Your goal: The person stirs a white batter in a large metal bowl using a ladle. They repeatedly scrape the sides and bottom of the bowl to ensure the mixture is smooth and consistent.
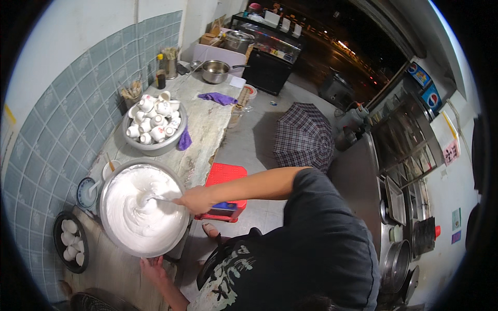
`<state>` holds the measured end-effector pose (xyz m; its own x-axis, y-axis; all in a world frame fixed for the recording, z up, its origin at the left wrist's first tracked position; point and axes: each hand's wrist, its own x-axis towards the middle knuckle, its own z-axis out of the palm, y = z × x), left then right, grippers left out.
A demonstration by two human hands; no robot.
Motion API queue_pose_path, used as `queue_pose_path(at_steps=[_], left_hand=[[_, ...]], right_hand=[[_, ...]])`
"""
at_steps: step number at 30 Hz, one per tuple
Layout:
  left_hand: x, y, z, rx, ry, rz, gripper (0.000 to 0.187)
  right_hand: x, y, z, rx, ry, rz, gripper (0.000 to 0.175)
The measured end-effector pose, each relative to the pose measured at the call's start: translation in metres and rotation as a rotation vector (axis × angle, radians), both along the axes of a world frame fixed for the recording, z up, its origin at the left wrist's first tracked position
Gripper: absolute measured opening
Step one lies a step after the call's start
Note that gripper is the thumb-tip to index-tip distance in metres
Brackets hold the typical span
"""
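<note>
A large grey basin [104,227] holds a thick, glossy white batter or paste [136,225], swirled into ridges. My right hand [198,200] grips the handle of a metal spoon or ladle [161,198], whose coated head sits in the middle of the white mass. At the basin's near lower side, my left hand [153,268] holds the rim, with some fingertips hidden beneath it. Beside the basin, against the wall, stand a blue-and-white bowl [86,193] with a white spoon and a small pale bowl [109,170] with a brown-handled utensil.
Farther along the worn table [202,128] a grey tub [149,149] is heaped with white cups [157,120]. A dark oval tray [57,241] carries more cups. Purple cloths [218,98] and a saucepan [215,72] lie beyond. On the floor are a red stool [225,173] and an open plaid umbrella [303,136].
</note>
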<state>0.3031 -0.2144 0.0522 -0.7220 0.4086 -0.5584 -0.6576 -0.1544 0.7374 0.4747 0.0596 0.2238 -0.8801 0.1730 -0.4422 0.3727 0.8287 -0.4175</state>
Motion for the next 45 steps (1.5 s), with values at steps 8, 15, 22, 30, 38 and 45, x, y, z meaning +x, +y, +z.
queue_pose_path(at_steps=[8, 15, 22, 30, 38, 45], left_hand=[[-0.007, -0.004, -0.021, 0.017, -0.062, 0.007, 0.036], [0.0, 0.001, 0.001, 0.062, -0.11, 0.07, 0.04], [0.006, 0.004, 0.009, 0.06, -0.106, 0.124, 0.024], [0.007, 0.008, 0.009, 0.083, -0.125, 0.126, 0.019], [0.01, 0.006, 0.017, 0.069, -0.131, 0.136, 0.021], [0.009, 0.008, 0.013, 0.062, -0.113, 0.151, 0.017]], right_hand=[[-0.023, -0.022, 0.072, 0.062, -0.006, 0.162, 0.054], [-0.104, 0.017, -0.026, 0.361, -0.032, 0.156, 0.054], [-0.064, 0.01, -0.062, 0.116, 0.046, 0.024, 0.059], [0.001, -0.023, 0.04, -0.222, -0.009, -0.037, 0.057], [-0.071, -0.023, 0.027, 0.156, 0.152, 0.19, 0.06], [-0.107, 0.022, -0.062, 0.305, 0.032, 0.088, 0.06]])
